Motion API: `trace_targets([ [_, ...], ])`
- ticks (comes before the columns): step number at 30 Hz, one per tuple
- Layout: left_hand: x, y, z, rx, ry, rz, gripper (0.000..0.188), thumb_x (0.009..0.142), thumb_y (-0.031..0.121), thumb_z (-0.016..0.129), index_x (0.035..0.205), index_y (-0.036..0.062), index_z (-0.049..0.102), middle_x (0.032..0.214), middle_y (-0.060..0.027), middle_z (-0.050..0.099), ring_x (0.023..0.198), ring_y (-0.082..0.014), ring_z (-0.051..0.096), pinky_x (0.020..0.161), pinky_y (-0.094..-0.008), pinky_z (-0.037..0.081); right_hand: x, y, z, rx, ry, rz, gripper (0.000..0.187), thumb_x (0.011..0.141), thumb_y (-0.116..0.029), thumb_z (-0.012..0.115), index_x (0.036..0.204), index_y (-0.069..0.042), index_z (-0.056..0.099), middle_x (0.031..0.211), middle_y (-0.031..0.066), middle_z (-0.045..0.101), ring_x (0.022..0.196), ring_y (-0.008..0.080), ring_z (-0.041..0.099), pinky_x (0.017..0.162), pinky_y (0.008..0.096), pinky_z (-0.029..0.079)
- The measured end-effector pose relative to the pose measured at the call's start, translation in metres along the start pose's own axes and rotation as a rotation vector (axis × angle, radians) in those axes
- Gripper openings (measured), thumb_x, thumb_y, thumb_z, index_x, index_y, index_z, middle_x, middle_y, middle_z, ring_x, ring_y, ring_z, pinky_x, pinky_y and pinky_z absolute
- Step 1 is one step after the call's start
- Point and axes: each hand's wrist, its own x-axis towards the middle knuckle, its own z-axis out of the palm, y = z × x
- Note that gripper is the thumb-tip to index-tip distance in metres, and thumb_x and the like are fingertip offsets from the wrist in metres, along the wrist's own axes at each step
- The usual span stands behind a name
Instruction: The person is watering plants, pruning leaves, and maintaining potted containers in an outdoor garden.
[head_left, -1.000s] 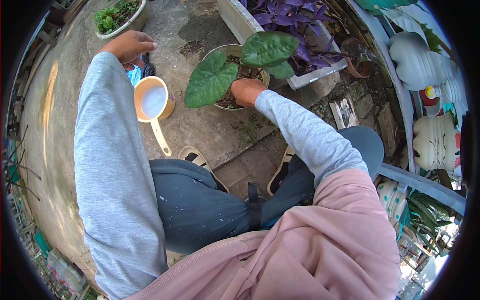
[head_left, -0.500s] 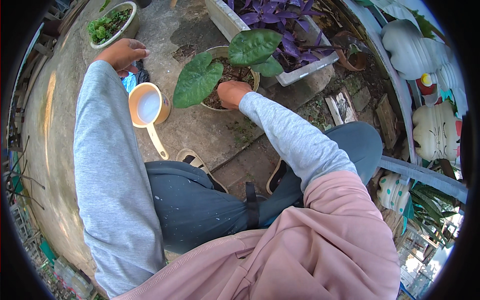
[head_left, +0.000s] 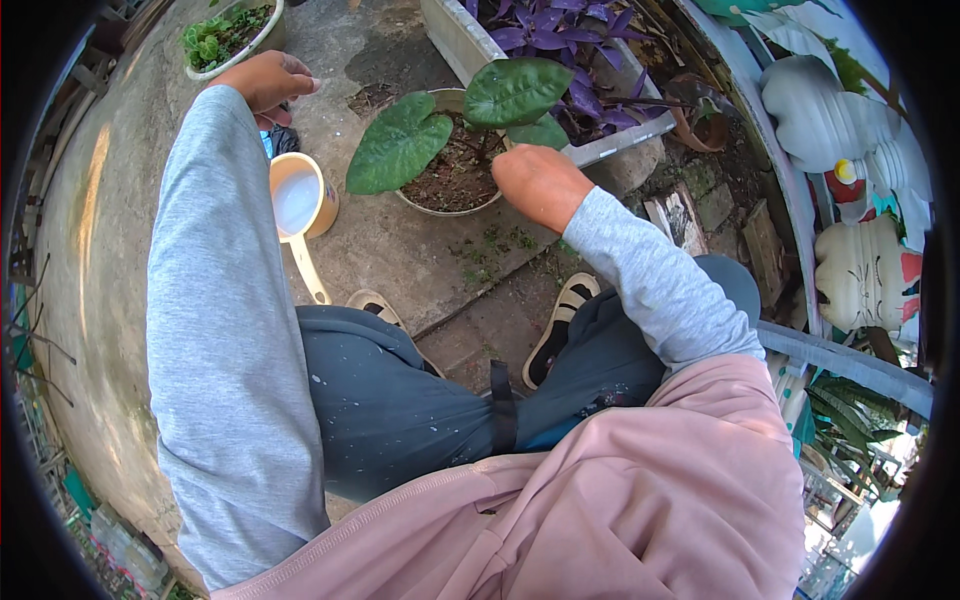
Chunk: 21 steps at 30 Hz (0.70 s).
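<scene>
A potted plant with broad green leaves (head_left: 403,147) stands in a round pale pot (head_left: 448,212) of dark soil (head_left: 450,180). My right hand (head_left: 543,184) is at the pot's right rim, its back upward; the fingers are hidden beneath it. Farther left, my left hand (head_left: 264,84) hangs over a blue and black plastic bag (head_left: 284,143), fingers loosely bent and apart, with nothing visible in them. Between the bag and my left foot sits a cream dipper (head_left: 325,207) with whitish liquid (head_left: 297,203) inside, its handle pointing toward me.
Behind the pot, a long grey planter (head_left: 612,143) holds purple-leaved plants (head_left: 555,38). A white pot (head_left: 272,38) with small green plants is at the far left. Cut plastic bottles (head_left: 815,112) line the right side. My sandalled feet (head_left: 560,325) are just before the pot.
My right hand has moved from over the soil to the pot's right rim, uncovering more soil. My left hand has shifted slightly to the right and away from me.
</scene>
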Motion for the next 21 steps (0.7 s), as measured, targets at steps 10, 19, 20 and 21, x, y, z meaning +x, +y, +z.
trace_targets([
  [10, -0.001, 0.002, 0.000, 0.003, -0.026, -0.022, 0.043, 0.084, 0.032, 0.054, 0.123, 0.0156, 0.046, 0.116, -0.0068, 0.054, 0.082, -0.0155, 0.059, 0.075, -0.0328, 0.048, 0.065, -0.024, 0.050, 0.041, -0.348, 0.301, 0.025, 0.081, -0.009, 0.048, 0.100, -0.005, 0.063, 0.110, 0.0127, 0.058, 0.098, 0.0277, 0.058, 0.079, 0.0374, 0.047],
  [19, 0.002, -0.005, -0.003, -0.013, -0.039, -0.015, 0.045, 0.084, 0.034, 0.054, 0.124, 0.0154, 0.045, 0.119, -0.0075, 0.052, 0.087, -0.0179, 0.059, 0.079, -0.0349, 0.047, 0.045, -0.026, 0.050, -0.118, -0.102, 0.229, 0.020, 0.078, -0.014, 0.051, 0.090, -0.009, 0.067, 0.091, 0.0100, 0.064, 0.092, 0.0236, 0.059, 0.072, 0.0358, 0.047],
  [20, 0.001, -0.002, -0.002, -0.011, -0.027, -0.017, 0.045, 0.084, 0.033, 0.054, 0.124, 0.0154, 0.045, 0.119, -0.0075, 0.052, 0.088, -0.0178, 0.059, 0.079, -0.0349, 0.047, 0.044, -0.022, 0.055, -0.288, -0.026, 0.247, 0.019, 0.078, -0.015, 0.052, 0.088, -0.010, 0.067, 0.087, 0.0085, 0.065, 0.091, 0.0230, 0.058, 0.070, 0.0345, 0.046],
  [21, 0.000, 0.000, -0.001, -0.007, -0.015, -0.021, 0.044, 0.084, 0.033, 0.054, 0.124, 0.0154, 0.046, 0.118, -0.0076, 0.053, 0.088, -0.0177, 0.059, 0.080, -0.0350, 0.047, 0.044, -0.018, 0.061, -0.290, -0.025, 0.253, 0.019, 0.078, -0.015, 0.052, 0.088, -0.010, 0.067, 0.087, 0.0085, 0.065, 0.091, 0.0230, 0.058, 0.070, 0.0345, 0.046],
])
